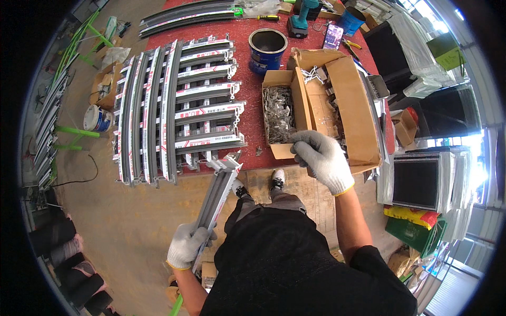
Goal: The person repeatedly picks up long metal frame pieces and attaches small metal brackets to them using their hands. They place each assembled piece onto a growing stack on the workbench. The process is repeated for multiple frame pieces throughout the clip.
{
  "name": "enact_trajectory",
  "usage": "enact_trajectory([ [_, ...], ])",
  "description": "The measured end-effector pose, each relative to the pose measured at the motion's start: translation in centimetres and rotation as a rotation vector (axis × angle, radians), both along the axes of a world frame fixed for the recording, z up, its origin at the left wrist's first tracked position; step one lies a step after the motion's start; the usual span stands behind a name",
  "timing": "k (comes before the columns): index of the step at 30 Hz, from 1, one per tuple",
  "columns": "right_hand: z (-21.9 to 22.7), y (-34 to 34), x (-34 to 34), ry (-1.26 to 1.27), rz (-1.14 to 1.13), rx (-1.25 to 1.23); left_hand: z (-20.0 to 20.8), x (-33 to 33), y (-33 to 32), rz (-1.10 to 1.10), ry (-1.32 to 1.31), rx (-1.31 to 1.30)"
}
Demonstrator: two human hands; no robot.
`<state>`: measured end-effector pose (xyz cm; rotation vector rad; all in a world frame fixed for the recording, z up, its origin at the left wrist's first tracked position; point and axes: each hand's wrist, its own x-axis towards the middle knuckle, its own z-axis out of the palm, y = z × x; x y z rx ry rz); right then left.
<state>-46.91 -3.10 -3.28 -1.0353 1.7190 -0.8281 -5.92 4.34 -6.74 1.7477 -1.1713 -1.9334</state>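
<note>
My left hand (185, 246), in a white and grey work glove, is wrapped round the lower part of a grey metal profile (217, 192) with white film on it. The profile slants up toward the table's front edge. My right hand (326, 162), gloved the same way, hovers by the near corner of a small cardboard box (299, 105), its fingers curled together. Whatever they may pinch is too small to make out. Many small metal brackets (279, 115) fill that box. To its right stands a larger open cardboard box (354, 108) with some metal parts inside.
On the red table (211, 21), a crisscross stack of profiles (168, 113) lies left. Behind the boxes are a blue can (266, 55), a cordless drill (299, 21), a phone (332, 37) and pliers (350, 47). Wrapped panels (421, 179) stand right; a white bucket (97, 119) sits left.
</note>
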Motion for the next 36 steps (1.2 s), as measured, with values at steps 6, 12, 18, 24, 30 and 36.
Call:
enact_trajectory([
  [6, -5.3, 3.6, 1.0, 0.234, 0.19, -0.128, 0.0, -0.1, -0.8, -0.019, 0.021, 0.06],
  [12, -15.1, 3.5, 6.3, 0.352, 0.164, -0.181, -0.9, 0.5, -0.8, -0.004, 0.117, 0.04],
  [18, -19.0, 1.6, 8.9, 0.587, 0.056, -0.2, -1.4, 0.9, 0.0, 0.07, 0.111, 0.083],
  [24, -19.8, 0.1, 9.2, 0.699, 0.16, -0.227, -1.4, 1.6, 0.3, 0.063, 0.09, 0.085],
  [30, -20.3, 0.7, 7.6, 0.8, 0.357, -0.242, -2.2, 1.9, 0.4, 0.021, 0.077, 0.087],
  [36, -20.6, 1.4, 6.8, 0.698, 0.242, -0.294, -2.7, 2.3, 0.9, 0.054, 0.096, 0.09],
])
